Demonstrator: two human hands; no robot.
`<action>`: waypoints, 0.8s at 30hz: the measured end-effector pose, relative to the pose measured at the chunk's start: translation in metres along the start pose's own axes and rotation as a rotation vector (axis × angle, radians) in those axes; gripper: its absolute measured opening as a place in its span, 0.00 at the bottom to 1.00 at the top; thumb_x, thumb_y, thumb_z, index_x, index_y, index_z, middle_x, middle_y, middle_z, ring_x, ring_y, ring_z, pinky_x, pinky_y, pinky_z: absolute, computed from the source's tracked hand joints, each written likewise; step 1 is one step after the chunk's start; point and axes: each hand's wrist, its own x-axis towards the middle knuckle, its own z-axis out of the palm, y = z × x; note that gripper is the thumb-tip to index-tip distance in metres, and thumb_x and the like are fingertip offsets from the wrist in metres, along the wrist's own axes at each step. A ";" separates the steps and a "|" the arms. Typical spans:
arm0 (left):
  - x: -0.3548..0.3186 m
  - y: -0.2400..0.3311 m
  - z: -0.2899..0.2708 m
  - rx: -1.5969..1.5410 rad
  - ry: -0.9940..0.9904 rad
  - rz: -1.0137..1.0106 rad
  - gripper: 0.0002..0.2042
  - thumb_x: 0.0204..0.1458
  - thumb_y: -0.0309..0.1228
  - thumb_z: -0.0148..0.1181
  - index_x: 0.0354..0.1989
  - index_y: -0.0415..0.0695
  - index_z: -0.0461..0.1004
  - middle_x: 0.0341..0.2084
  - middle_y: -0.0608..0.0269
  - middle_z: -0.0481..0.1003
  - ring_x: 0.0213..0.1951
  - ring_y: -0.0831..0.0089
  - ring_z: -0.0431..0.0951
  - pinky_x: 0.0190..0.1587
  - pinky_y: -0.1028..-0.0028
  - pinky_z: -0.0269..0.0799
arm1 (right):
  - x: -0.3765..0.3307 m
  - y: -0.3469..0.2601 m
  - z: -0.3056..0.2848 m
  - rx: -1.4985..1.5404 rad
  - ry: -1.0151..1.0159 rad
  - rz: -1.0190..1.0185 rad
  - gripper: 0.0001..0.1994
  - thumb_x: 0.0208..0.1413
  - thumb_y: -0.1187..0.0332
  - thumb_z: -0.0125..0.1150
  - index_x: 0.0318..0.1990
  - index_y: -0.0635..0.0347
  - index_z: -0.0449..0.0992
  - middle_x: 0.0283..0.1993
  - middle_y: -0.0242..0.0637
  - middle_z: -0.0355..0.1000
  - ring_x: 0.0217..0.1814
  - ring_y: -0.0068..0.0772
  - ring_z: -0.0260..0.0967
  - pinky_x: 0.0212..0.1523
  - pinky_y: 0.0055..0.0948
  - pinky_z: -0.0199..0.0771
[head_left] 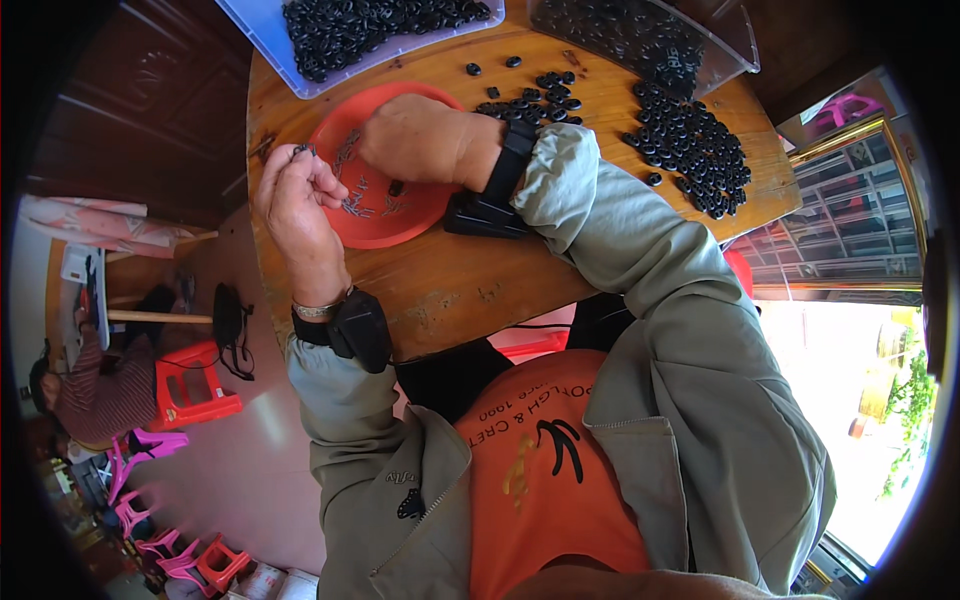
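Note:
My left hand (pixel 297 207) is raised at the left rim of a round red plate (pixel 385 233), its fingers closed. A small black plastic part (pixel 305 149) shows at its fingertips. My right hand (pixel 420 140) is over the far side of the plate, knuckles up and fingers curled downward. Whatever its fingertips hold is hidden beneath the hand. Small silver screws (pixel 355 197) lie scattered in the plate between my hands, along with a dark piece (pixel 397 188).
Round black parts lie in a small group (pixel 540 103) and a larger pile (pixel 695 145) on the wooden table (pixel 440 300). A blue-white bin (pixel 385 35) and a clear bin (pixel 640 45) hold more. A person (pixel 105 390) sits far left, near a red stool (pixel 195 385).

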 end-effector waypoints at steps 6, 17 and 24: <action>0.002 -0.001 -0.004 0.012 -0.038 0.011 0.08 0.54 0.29 0.46 0.24 0.42 0.67 0.17 0.68 0.66 0.19 0.80 0.67 0.23 0.82 0.61 | -0.002 0.013 0.007 0.147 -0.005 0.051 0.07 0.43 0.68 0.60 0.28 0.62 0.79 0.30 0.45 0.76 0.34 0.47 0.75 0.34 0.40 0.75; -0.004 -0.010 0.002 -0.073 -0.041 -0.027 0.08 0.56 0.30 0.47 0.34 0.36 0.68 0.35 0.53 0.75 0.38 0.67 0.76 0.43 0.71 0.71 | -0.008 0.021 0.000 0.799 0.421 0.112 0.06 0.47 0.71 0.60 0.31 0.62 0.74 0.26 0.45 0.72 0.29 0.45 0.72 0.32 0.35 0.72; -0.003 -0.018 -0.001 -0.106 -0.058 -0.030 0.09 0.57 0.30 0.48 0.37 0.35 0.69 0.35 0.56 0.73 0.39 0.69 0.75 0.46 0.70 0.71 | -0.004 0.011 0.006 0.600 0.482 0.083 0.04 0.48 0.71 0.58 0.30 0.61 0.72 0.30 0.45 0.71 0.35 0.50 0.71 0.36 0.41 0.71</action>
